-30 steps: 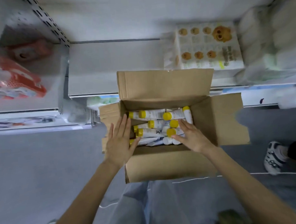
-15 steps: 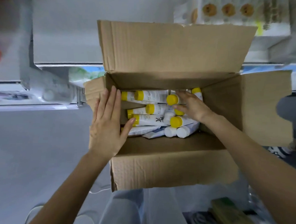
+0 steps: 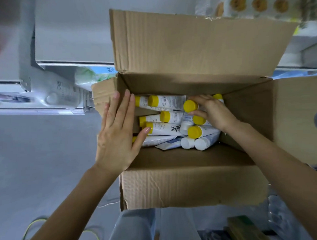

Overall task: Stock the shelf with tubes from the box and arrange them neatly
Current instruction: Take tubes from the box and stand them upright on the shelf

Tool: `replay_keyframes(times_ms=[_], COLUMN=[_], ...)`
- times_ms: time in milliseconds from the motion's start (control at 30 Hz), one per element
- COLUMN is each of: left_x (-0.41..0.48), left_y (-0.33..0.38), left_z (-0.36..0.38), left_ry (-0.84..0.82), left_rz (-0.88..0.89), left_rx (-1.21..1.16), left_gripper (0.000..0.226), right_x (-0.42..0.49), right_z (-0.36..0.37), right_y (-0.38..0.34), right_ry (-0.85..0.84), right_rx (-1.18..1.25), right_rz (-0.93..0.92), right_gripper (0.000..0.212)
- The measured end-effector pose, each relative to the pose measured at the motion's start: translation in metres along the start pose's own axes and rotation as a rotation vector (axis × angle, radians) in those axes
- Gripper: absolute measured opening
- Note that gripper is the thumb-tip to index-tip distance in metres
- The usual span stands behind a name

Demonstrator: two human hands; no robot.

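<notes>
Picking looks under way: the flat, straight-fingered left hand (image 3: pixel 117 134) steadies the open brown cardboard box (image 3: pixel 192 187) while the right hand (image 3: pixel 214 112) curls round a yellow-capped white plastic tube (image 3: pixel 190 106) inside, which next needs lifting to the far white shelf (image 3: pixel 70 36).

Single head-worn wide-angle view — steeply downward, close above the open box (image 3: pixel 192 187), shelf (image 3: pixel 70 42) beyond.

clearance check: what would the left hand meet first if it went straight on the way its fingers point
Likely the cardboard box, its far wall near the left corner; depth unclear. The left hand lies flat; the right hand pinches a yellow-capped tube.
</notes>
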State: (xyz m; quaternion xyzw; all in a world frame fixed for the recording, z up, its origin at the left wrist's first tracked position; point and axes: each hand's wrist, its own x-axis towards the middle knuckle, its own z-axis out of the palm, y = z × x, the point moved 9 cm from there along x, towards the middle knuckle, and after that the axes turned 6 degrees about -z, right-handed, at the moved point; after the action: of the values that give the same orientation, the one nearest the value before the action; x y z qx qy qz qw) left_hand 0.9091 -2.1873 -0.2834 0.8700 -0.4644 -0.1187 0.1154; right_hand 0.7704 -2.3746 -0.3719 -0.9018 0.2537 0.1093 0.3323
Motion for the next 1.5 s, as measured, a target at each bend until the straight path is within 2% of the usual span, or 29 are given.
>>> replay_keyframes(times_ms=[200,333,433,567,700,867,967,1000,1067,1100,1167,1200,1267,1333,1367,1500], left_x=[-0.002,-0.005,-0.012,-0.021,-0.032,-0.046,-0.051,-0.051,-0.051,-0.05,-0.047,-0.046,-0.044,-0.042,-0.041,-0.034], left_y=[-0.001,0.0,0.004,0.01,0.004,-0.02,-0.032,-0.034,-0.037,-0.036,-0.036,-0.038,-0.044,-0.051,-0.055,-0.068], left_z=[0.001,-0.005,-0.02,-0.047,-0.075,-0.103,-0.108,-0.106,-0.09,-0.085,-0.074,-0.069,-0.066,-0.063,-0.062,-0.054], left_ry=[-0.046,-0.097,-0.125,-0.153,-0.145,-0.037,0.054,0.064,0.013,-0.015,-0.056,-0.057,-0.022,-0.001,0.005,-0.024], left_rz=[0.015,0.012,-0.009,-0.118,-0.286,-0.477,-0.585,-0.603,-0.665,-0.695,-0.772,-0.798,-0.808,-0.835,-0.84,-0.831], left_rx=[0.054,0.011,-0.105,-0.421,-0.674,-0.914,-1.223,-1.337,-1.543,-1.646,-1.785,-1.808,-1.795,-1.715,-1.68,-1.589], left_gripper=[0.073,0.075,0.077,0.076,0.067,0.064,0.048,0.056,0.088,0.099,0.102,0.095,0.061,0.031,0.025,0.029], right_x=[-0.013,-0.028,-0.043,-0.066,-0.09,-0.109,-0.107,-0.106,-0.105,-0.104,-0.101,-0.099,-0.094,-0.087,-0.083,-0.05], right_z=[-0.038,-0.065,-0.078,-0.084,-0.083,-0.059,-0.039,-0.032,-0.016,-0.007,0.009,0.016,0.024,0.021,0.015,0.005], right_y=[-0.039,-0.061,-0.09,-0.119,-0.132,-0.146,-0.164,-0.172,-0.191,-0.201,-0.217,-0.223,-0.222,-0.202,-0.188,-0.119], right_ry=[0.156,0.264,0.303,0.331,0.43,0.492,0.488,0.476,0.386,0.323,0.187,0.122,0.027,0.025,0.046,0.11], right_rx=[0.176,0.518,0.703,0.88,1.1,1.456,1.681,1.758,1.867,1.885,1.833,1.777,1.606,1.407,1.304,0.924], right_rz=[-0.061,0.017,0.031,0.086,0.274,0.489,0.518,0.524,0.543,0.536,0.484,0.444,0.377,0.333,0.312,0.305], right_gripper=[0.049,0.033,0.022,0.024,0.012,0.016,0.026,0.03,0.027,0.025,0.029,0.034,0.039,0.025,0.02,0.015])
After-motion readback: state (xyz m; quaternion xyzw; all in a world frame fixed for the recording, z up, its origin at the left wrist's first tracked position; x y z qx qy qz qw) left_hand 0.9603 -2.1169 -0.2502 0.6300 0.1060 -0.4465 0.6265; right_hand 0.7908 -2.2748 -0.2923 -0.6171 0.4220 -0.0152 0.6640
